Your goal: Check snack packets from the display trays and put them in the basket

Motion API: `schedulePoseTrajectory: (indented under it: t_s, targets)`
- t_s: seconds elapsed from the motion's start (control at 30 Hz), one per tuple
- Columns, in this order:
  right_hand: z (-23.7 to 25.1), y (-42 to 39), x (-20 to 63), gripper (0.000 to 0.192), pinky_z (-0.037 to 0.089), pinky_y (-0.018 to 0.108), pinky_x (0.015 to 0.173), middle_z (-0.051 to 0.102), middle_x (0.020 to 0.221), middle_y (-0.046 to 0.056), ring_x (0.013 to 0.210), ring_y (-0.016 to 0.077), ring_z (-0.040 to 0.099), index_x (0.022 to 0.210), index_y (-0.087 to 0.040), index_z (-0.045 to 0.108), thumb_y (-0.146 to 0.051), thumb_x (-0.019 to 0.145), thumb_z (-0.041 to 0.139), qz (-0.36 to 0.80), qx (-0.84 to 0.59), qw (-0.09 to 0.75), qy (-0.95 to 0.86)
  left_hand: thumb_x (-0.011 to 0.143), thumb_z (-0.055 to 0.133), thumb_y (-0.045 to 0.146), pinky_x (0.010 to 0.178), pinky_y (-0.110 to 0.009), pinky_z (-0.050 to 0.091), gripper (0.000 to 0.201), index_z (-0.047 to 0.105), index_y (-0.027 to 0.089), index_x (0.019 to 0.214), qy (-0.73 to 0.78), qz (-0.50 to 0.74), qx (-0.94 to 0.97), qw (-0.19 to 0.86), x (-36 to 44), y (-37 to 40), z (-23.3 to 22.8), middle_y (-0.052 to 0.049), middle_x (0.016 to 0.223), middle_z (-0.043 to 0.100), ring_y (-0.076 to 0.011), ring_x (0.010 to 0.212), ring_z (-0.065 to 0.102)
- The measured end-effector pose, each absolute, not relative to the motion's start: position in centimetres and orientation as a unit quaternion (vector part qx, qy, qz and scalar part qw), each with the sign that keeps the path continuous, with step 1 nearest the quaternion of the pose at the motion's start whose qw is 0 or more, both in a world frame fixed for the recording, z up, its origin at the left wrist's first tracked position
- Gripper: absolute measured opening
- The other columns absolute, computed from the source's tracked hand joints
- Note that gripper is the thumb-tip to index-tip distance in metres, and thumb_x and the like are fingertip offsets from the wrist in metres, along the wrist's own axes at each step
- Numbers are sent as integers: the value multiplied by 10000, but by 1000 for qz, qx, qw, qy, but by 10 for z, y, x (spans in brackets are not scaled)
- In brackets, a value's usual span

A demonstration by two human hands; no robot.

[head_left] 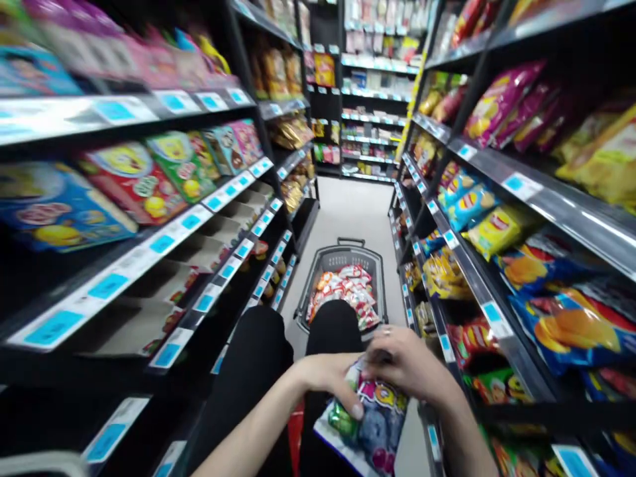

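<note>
A narrow shop aisle ran straight ahead, seen from above the person's own knees. On the far left stood dark shelving [149, 245] with blue and white price tags along each edge. Its top shelf carried pink packets [124, 53], blurred. The shelf below held flat boxes [134, 179] in blue, red and green, leaning back on their ends. Lower still sat open cardboard trays [163, 281], mostly bare inside.

In the middle, on the pale floor [358, 205], a grey shopping basket [303, 291] stood just beyond the person's black-trousered knees [332, 324]. It was heaped with small red and white packets [348, 285], and its handle lay folded at the far rim.

Low in the foreground, the left hand [332, 384] came in from the lower left, fingers curled around the near upper edge of a snack bag [377, 424] with green, blue and purple printing. The thumb pressed on the bag's front. The bag sat over the person's lap, below the knees in the picture and near the right-hand shelving. The right hand [412, 364], wearing a ring, closed over the bag's top edge from the right, fingers bent in a narrow pinch on it. Both hands touched the bag and nearly met each other.

To the right, more dark shelving [527, 179] rose, stocked with crisp bags [491, 228] in yellow, blue, purple and orange, all leaning outward.
</note>
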State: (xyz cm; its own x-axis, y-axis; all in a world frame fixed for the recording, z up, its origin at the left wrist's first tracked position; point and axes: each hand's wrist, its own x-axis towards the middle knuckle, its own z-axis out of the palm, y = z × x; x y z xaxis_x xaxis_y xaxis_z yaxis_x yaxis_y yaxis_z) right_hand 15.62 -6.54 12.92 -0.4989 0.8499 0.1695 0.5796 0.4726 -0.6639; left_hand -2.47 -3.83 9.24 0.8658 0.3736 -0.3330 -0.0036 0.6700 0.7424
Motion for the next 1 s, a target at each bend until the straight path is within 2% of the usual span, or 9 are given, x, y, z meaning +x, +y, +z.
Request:
schedulePoseTrajectory:
  t_s: [0.13, 0.23, 0.3, 0.37, 0.43, 0.53, 0.63, 0.77, 1.0]
  targets:
    - [111, 15, 92, 180, 399, 299, 707, 704, 747, 9, 785, 233, 619, 766, -242, 724, -293, 623, 820, 239, -484, 305, -785, 540, 672, 199, 802, -388, 543, 530, 665, 92, 1060, 290, 279, 271, 874, -74, -29, 45, -78, 777, 766, -301, 774, 729]
    - [83, 50, 57, 279, 403, 375, 814, 709, 951, 109, 951, 288, 597, 994, -192, 687, -385, 799, 638, 203, -566, 394, -695, 562, 621, 209, 793, -443, 553, 608, 606, 78, 1155, 309, 384, 202, 846, -100, -17, 15, -125, 842, 770, -344, 830, 731]
    - [54, 56, 36, 350, 444, 365, 741, 703, 883, 120, 819, 265, 627, 989, -161, 663, -454, 859, 523, 218, -594, 428, -646, 614, 636, 201, 777, -437, 564, 582, 588, 68, 1178, 325, 441, 159, 821, -115, -6, -2, -138, 861, 769, -336, 830, 733]
    - [21, 50, 17, 350, 472, 371, 722, 700, 795, 103, 754, 268, 640, 926, -161, 666, -478, 797, 591, 251, -594, 434, -629, 753, 634, 249, 775, -419, 570, 469, 583, 79, 1188, 344, 486, 116, 795, -126, 3, -18, -133, 914, 761, -283, 820, 734]
    - [-11, 40, 3, 428, 454, 433, 857, 708, 989, 159, 955, 331, 631, 1009, -150, 667, -463, 717, 673, 273, -592, 439, -618, 880, 583, 342, 775, -407, 576, 394, 579, 107, 1197, 361, 519, 74, 771, -131, 10, -33, -115, 976, 748, -226, 809, 728]
    - [-44, 35, -1, 542, 422, 474, 937, 676, 1153, 203, 1092, 369, 602, 1125, -114, 650, -443, 695, 681, 321, -596, 439, -592, 830, 675, 380, 746, -371, 593, 470, 578, 116, 1207, 369, 549, 25, 749, -123, 15, -50, -105, 926, 769, -247, 799, 744]
    - [-58, 44, 11, 472, 459, 436, 904, 717, 1083, 154, 1043, 334, 641, 1068, -137, 687, -429, 698, 687, 369, -598, 446, -554, 740, 753, 393, 746, -378, 601, 576, 587, 112, 1214, 351, 555, -1, 754, -109, 17, -57, -126, 884, 786, -326, 844, 746]
    - [-70, 58, 24, 441, 465, 425, 918, 709, 1080, 114, 1051, 276, 631, 1068, -142, 673, -390, 709, 736, 418, -588, 487, -492, 774, 698, 481, 800, -434, 592, 569, 606, 129, 1212, 326, 544, -11, 773, -100, 20, -60, -155, 984, 773, -355, 906, 732]
    - [-95, 66, 22, 257, 547, 334, 708, 668, 944, 32, 775, 148, 654, 1026, -144, 622, -375, 924, 576, 569, -530, 517, -360, 731, 758, 158, 755, -375, 611, 473, 621, 90, 1179, 354, 528, -1, 772, -108, 22, -59, -131, 863, 790, -299, 780, 759]
